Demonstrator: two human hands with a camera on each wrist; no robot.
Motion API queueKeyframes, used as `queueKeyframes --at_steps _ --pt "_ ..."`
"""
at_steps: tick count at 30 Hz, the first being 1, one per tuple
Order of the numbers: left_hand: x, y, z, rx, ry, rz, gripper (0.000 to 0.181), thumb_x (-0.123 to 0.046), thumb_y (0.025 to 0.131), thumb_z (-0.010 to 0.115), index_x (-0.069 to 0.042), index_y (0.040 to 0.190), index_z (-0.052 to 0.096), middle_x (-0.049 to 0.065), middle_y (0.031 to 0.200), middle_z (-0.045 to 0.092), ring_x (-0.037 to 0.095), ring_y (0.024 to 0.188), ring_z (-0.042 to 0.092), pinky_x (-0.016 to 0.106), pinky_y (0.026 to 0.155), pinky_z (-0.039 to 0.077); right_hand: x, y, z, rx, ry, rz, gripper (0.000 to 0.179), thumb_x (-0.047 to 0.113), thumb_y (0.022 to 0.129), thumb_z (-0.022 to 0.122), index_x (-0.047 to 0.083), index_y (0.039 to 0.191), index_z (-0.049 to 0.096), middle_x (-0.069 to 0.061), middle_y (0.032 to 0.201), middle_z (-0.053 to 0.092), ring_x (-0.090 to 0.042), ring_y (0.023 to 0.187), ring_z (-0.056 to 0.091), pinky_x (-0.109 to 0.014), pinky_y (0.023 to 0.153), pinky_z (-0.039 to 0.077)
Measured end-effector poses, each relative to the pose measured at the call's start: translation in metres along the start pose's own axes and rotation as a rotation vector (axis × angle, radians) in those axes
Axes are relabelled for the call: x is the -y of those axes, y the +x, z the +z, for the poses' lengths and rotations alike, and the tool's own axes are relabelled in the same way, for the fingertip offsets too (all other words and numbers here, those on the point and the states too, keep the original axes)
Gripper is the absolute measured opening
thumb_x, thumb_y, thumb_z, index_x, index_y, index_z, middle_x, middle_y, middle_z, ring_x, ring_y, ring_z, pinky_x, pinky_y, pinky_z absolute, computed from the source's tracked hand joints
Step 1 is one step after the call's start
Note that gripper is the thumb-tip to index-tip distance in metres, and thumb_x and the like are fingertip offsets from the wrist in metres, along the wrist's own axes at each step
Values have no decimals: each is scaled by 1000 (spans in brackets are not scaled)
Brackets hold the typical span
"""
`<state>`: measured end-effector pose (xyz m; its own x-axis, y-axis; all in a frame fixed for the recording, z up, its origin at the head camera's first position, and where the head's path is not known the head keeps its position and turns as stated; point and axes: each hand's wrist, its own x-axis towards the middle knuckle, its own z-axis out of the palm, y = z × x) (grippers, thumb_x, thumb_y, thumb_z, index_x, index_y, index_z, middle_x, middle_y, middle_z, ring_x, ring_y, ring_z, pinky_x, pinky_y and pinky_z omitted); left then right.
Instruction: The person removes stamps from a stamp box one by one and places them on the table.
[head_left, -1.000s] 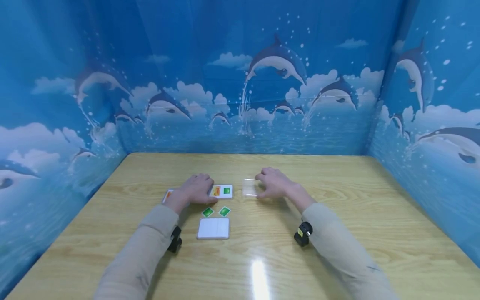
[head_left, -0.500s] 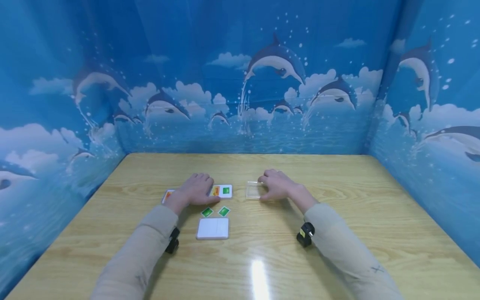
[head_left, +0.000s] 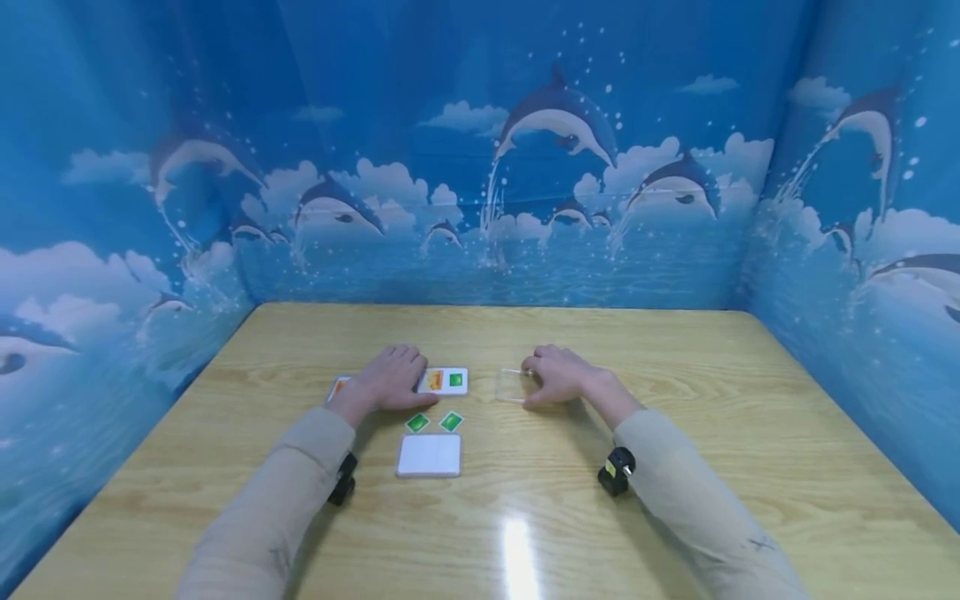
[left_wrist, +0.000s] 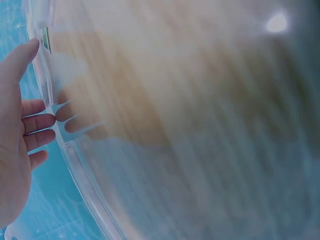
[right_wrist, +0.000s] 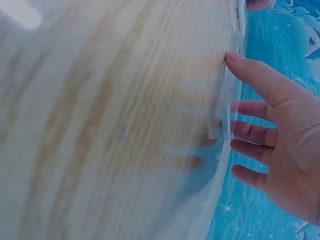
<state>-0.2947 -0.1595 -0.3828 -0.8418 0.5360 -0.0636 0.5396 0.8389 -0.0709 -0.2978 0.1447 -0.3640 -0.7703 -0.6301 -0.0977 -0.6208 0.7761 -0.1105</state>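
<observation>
My left hand spans the left end of a white card in a clear case, printed with an orange picture and a green square. Its thumb lies along the near edge and its fingers reach the far side, hiding that end. In the left wrist view the thumb touches the case's edge. My right hand holds a clear plastic cover by its right end, low over the table, thumb near and fingers far. In the right wrist view the thumb presses the clear edge.
Two small green tiles lie in front of the printed card. Nearer still is a blank white card in a case. Another printed card shows partly behind the left wrist. Dolphin-patterned cloth borders the wooden table.
My right hand has moved a little to the right and nearer with the clear plastic cover, widening its gap from the printed card. My left hand has stayed almost still.
</observation>
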Motion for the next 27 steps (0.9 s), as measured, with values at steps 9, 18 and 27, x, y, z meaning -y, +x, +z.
queueKeyframes --at_steps 9,18,27 --pt "-1 -1 -3 30 -24 -15 73 -63 86 45 -1 124 49 16 119 50 30 113 45 46 102 30 2 2 -1 24 40 17 69 46 74 73 7 127 53 -9 112 51 -26 103 48 -42 89 42" --pt "-2 0 -5 31 -43 -24 71 -61 85 49 0 122 50 16 118 51 31 112 45 46 101 31 4 12 -6 -37 239 32 56 38 84 66 2 125 54 -12 114 57 -26 105 54 -39 91 44" --pt "-3 -1 -5 34 -49 -45 71 -60 85 50 -1 124 49 16 119 51 30 113 45 46 101 31 11 30 -9 -82 476 82 48 33 87 64 2 122 56 -10 113 60 -23 105 55 -38 89 45"
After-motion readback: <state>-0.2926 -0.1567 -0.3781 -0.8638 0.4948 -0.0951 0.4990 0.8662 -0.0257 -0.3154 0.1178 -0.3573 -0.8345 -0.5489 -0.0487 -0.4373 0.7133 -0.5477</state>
